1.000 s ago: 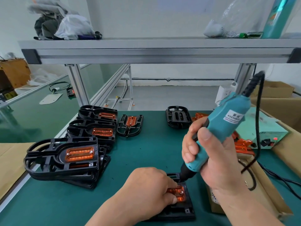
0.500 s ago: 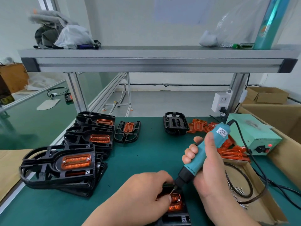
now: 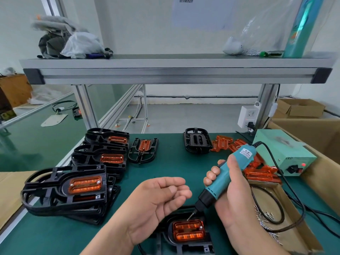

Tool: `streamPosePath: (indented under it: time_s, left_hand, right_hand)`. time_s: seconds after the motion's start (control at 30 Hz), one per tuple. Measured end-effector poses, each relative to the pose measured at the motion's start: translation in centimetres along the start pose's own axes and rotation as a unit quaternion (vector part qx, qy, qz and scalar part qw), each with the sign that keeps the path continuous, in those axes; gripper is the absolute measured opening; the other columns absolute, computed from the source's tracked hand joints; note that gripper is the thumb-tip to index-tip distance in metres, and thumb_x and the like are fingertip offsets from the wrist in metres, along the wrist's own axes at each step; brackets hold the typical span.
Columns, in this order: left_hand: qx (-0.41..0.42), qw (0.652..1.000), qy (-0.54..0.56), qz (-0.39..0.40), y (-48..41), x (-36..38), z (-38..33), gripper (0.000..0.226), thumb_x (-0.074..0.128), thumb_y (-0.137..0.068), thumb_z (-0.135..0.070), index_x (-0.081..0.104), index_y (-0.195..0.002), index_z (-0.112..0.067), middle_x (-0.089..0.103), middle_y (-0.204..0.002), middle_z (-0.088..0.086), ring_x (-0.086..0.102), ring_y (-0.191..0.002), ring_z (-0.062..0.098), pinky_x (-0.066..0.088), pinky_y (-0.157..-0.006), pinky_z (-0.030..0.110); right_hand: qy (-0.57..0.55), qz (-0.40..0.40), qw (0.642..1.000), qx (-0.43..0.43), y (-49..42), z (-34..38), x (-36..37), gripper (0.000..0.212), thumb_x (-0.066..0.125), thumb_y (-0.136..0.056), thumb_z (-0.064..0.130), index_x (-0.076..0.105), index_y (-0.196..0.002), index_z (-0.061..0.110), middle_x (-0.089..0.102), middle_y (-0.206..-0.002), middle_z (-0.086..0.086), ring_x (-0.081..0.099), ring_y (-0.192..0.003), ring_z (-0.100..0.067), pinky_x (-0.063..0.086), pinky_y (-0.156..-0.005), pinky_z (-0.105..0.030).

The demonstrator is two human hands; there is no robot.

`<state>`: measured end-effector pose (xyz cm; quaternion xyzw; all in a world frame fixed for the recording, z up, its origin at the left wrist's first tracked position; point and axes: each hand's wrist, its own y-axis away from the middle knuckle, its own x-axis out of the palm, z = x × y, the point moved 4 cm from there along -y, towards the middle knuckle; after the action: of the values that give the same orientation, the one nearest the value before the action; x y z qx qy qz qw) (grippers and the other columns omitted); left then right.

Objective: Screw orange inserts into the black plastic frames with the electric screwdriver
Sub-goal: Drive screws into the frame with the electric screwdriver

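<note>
Fingers (image 3: 175, 181) of left hand (image 3: 156, 201) loosely spread, palm up, holding nothing, hovering over black frame (image 3: 185, 246) at near table edge. Right hand (image 3: 233, 196) wraps electric screwdriver (image 3: 226, 173), bit tip at top-left corner of orange insert (image 3: 188, 230) seated in that frame. Frame stacks (image 3: 64, 188) left; loose inserts (image 3: 261, 172) far right beside power box (image 3: 283, 151).
</note>
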<state>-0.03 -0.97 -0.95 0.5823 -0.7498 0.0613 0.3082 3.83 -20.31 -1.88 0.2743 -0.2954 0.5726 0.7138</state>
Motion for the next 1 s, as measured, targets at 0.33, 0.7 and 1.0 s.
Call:
streamPosePath:
  time_s: [0.33,0.7,1.0]
  left_hand:
    - [0.029,0.994,-0.101,-0.007,-0.37,-0.43,0.09,0.027,0.073,-0.092,-0.034,0.071,-0.099,-0.008,0.063,-0.075,0.009,0.048,-0.045,0.011,0.035,-0.039,0.02]
    - [0.016,0.993,-0.113,-0.011,-0.72,-0.69,0.6,0.023,0.06,-0.105,-0.011,0.081,-0.102,-0.004,0.067,-0.087,0.011,0.05,-0.06,0.011,0.039,-0.047,0.02]
    - [0.041,0.981,-0.192,0.004,-0.59,-0.69,0.52,0.011,0.061,-0.104,-0.008,0.066,-0.111,0.0,0.073,-0.091,0.018,0.053,-0.057,0.014,0.038,-0.046,0.02]
  right_hand:
    - [0.01,0.003,1.0,0.0,0.13,-0.06,0.01,0.038,0.069,-0.092,0.046,0.055,-0.099,0.012,0.05,-0.073,-0.003,0.049,-0.061,-0.016,0.047,-0.054,-0.028]
    - [0.024,0.008,1.0,-0.006,0.19,-0.05,-0.13,0.034,0.067,-0.098,0.044,0.054,-0.101,0.013,0.051,-0.074,-0.004,0.05,-0.062,-0.016,0.047,-0.056,-0.029]
    - [0.022,0.019,1.0,-0.008,0.35,-0.08,0.07,0.035,0.068,-0.095,0.044,0.054,-0.102,0.013,0.05,-0.074,-0.004,0.05,-0.061,-0.016,0.047,-0.054,-0.029]
